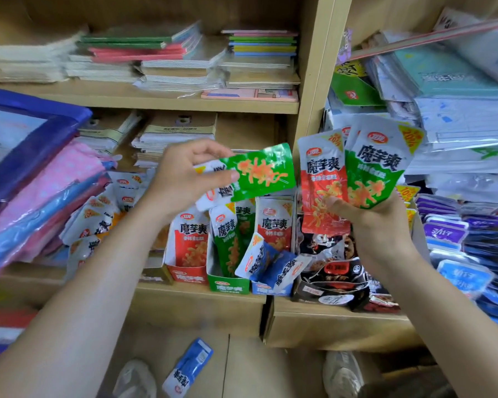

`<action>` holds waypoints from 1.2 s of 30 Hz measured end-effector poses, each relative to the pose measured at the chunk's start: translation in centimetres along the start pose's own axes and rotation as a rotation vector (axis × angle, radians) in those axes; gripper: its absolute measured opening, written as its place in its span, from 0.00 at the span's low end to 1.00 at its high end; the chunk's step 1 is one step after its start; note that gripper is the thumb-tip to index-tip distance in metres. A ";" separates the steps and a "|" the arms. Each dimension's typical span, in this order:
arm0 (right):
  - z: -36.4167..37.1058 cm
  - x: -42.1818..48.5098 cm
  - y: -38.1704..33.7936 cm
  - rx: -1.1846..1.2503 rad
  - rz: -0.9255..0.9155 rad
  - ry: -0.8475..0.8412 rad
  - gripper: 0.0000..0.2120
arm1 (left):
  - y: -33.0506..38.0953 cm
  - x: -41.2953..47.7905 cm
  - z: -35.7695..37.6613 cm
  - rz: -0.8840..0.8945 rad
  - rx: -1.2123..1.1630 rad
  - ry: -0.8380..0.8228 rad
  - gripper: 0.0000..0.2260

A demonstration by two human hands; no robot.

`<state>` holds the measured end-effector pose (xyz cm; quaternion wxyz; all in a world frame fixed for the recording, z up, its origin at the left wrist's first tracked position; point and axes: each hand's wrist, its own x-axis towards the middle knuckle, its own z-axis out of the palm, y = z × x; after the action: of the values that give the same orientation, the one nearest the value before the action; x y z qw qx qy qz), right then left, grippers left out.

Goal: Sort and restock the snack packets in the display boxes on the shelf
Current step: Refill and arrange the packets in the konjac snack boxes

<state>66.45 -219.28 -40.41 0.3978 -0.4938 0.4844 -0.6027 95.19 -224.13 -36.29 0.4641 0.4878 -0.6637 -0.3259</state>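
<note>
My left hand [184, 179] grips a green snack packet [259, 170] turned sideways above the display boxes. Fanned upright in my right hand [368, 216] are a red packet [322, 182] and a green packet [377, 168], with more packets behind them. On the shelf below stand a red display box [187, 275], a green display box [227, 285] and a blue display box [270, 288], each with packets in it. Two blue packets [259, 257] lie tilted across the blue box.
Loose packets [104, 214] are piled left of the boxes, and dark snack packets [337, 280] lie to their right. Stacked notebooks [184, 58] fill the upper shelves. A blue packet [187, 369] lies on the floor between two shoes. Blue packs [457, 254] crowd the right.
</note>
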 end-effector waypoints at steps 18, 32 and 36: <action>3.4 0.2 0.0 0.214 0.173 -0.117 0.24 | -0.8 -2.0 0.1 -0.127 0.260 -0.231 0.21; 8.9 0.4 -1.1 0.228 0.193 -0.312 0.13 | 0.3 -2.3 -2.8 -0.035 -0.249 0.257 0.07; 9.5 1.1 -0.9 0.303 0.315 -0.256 0.07 | -1.2 -3.2 -6.9 -0.011 -0.162 0.375 0.08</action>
<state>75.57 -221.97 -38.85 0.6145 -0.4194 0.4050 -0.5315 102.33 -221.33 -35.83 0.6155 0.5046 -0.5346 -0.2841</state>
